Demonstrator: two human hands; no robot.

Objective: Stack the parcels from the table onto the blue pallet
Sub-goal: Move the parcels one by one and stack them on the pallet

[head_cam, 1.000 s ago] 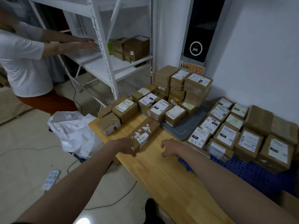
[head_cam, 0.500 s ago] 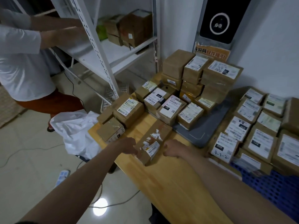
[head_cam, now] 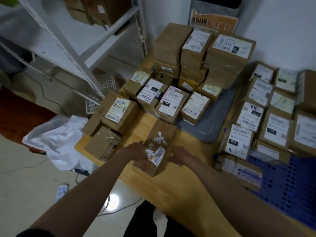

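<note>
A long brown parcel [head_cam: 158,147] with torn label scraps lies on the wooden table [head_cam: 179,190] near its front edge. The left hand [head_cam: 136,150] and right hand [head_cam: 177,155] clasp its two long sides, fingers curled against the cardboard. Behind it more labelled parcels [head_cam: 172,103] crowd the tabletop and a grey mat [head_cam: 210,120], stacked high at the wall. To the right, the blue pallet [head_cam: 290,185] already carries rows of parcels [head_cam: 256,117]. A white plastic bag [head_cam: 56,141] slumps left of the table, below a white shelf rack [head_cam: 68,48]
</note>
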